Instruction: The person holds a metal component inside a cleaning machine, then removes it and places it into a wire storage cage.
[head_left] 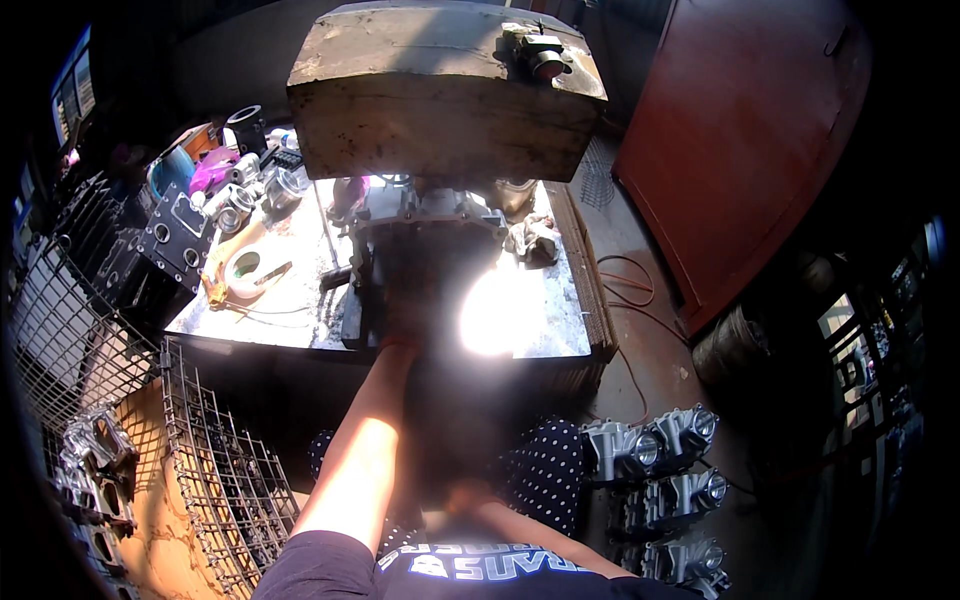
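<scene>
My left arm reaches forward to the table. My left hand [402, 318] is in a dark haze at the front of a grey metal casting [432, 212], and its fingers cannot be made out. Whether it touches the casting is hidden too. Low over my lap, my right hand [473, 496] is dim and smeared by glare, beside dark cloth with white dots [547, 470]. I cannot see whether it holds anything. A dark cylindrical handle [336, 278] lies just left of the casting, and a crumpled rag [533, 240] lies to its right.
A big wooden box [440, 125] overhangs the table's back. Tape roll [243, 272], black plate [175, 238] and several metal parts crowd the left. Wire baskets [215, 470] stand low left; castings [668, 500] line the floor right. A hose [640, 290] runs beside a red panel [740, 150].
</scene>
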